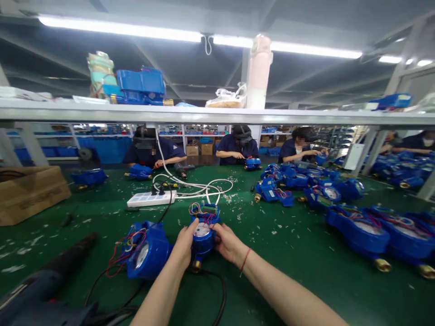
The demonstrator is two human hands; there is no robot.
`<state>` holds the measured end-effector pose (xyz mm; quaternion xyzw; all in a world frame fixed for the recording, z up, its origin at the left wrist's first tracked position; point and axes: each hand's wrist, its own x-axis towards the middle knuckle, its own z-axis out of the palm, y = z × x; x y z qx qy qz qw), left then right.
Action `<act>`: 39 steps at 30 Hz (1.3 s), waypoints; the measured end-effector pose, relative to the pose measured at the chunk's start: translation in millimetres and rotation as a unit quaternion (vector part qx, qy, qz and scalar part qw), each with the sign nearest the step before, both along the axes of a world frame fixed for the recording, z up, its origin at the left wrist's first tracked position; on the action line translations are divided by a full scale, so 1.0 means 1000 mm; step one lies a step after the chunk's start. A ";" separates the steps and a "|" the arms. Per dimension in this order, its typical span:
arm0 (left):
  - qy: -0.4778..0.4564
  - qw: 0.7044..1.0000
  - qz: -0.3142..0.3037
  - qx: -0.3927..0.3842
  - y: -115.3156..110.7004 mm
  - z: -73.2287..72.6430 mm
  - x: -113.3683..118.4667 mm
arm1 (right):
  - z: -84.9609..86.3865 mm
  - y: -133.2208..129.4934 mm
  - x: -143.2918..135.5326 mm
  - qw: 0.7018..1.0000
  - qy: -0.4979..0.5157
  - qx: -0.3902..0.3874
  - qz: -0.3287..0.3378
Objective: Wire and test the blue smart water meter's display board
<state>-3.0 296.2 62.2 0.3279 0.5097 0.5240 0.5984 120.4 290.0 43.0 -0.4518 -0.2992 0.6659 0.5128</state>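
Between my two hands is a blue water meter (203, 244) with a round clear dial, a brass fitting at the near end, and an opened top showing a circuit board and coloured wires. My left hand (185, 242) grips its left side, thumb by the dial. On its right side, my right hand (228, 242) has its fingers closed against the casing near red wires. Another blue meter (149, 253) lies tilted just left of my left forearm, its red and other thin wires hanging out.
A dark power tool (41, 285) lies at the left front, with black cables nearby. Beyond the meters sits a white power strip (151, 198). Several blue meters (360, 231) crowd the right side. A cardboard box (34, 194) stands left. Co-workers (238, 147) sit opposite, below a shelf (190, 117).
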 end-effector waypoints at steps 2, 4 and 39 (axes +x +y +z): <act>-0.009 0.998 -0.023 -0.051 0.004 0.005 0.001 | 0.000 -0.001 -0.002 1.000 0.020 -0.003 -0.004; -0.010 0.996 -0.032 -0.080 0.000 0.011 0.004 | 0.004 -0.004 0.000 0.999 0.040 0.000 0.000; 0.106 0.751 -0.608 0.233 -0.188 -0.043 0.334 | 0.004 -0.313 0.422 0.755 0.036 0.121 -0.644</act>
